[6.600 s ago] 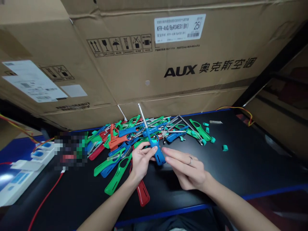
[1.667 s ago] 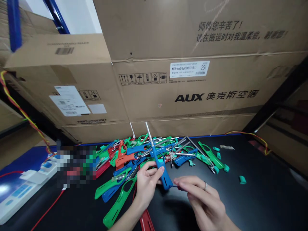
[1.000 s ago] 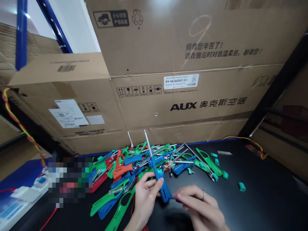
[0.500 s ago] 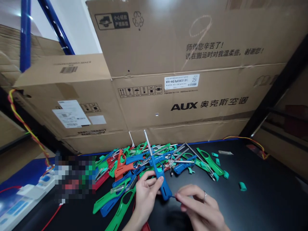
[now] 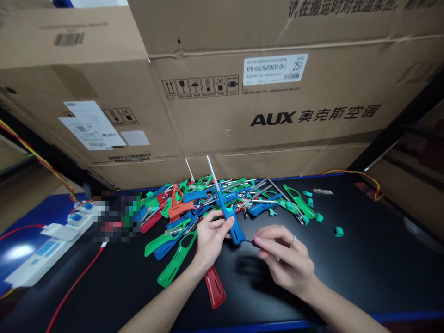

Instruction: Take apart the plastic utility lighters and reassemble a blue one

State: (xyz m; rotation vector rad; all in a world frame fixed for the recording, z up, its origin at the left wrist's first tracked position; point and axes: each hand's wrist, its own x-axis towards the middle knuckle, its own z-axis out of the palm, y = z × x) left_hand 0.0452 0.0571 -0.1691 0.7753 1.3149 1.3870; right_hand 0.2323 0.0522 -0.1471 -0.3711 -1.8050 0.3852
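My left hand [image 5: 214, 236] is closed around the handle of a blue lighter [image 5: 233, 222] with a long metal tube pointing up and away. Fingers and thumb pinched, my right hand [image 5: 286, 259] grips a thin dark tool [image 5: 255, 242] whose tip meets the lower end of the blue handle. Most of that tool is hidden by the fingers. Behind and left of my hands lies a pile of green, blue, red and orange lighter parts with metal tubes. A red handle piece [image 5: 215, 287] lies below my left wrist, and a green one [image 5: 177, 261] is left of it.
Large cardboard boxes [image 5: 208, 120] stand behind the black table [image 5: 364, 277]. A white power strip [image 5: 45, 252] and a red cable [image 5: 74, 284] are at the left. Small teal pieces [image 5: 339, 231] and a clear tube [image 5: 322, 191] lie at the right.
The view has tilted down, showing more of the table and my forearms. Both hands keep their grips, with the tool's tip still at the lower end of the blue handle.
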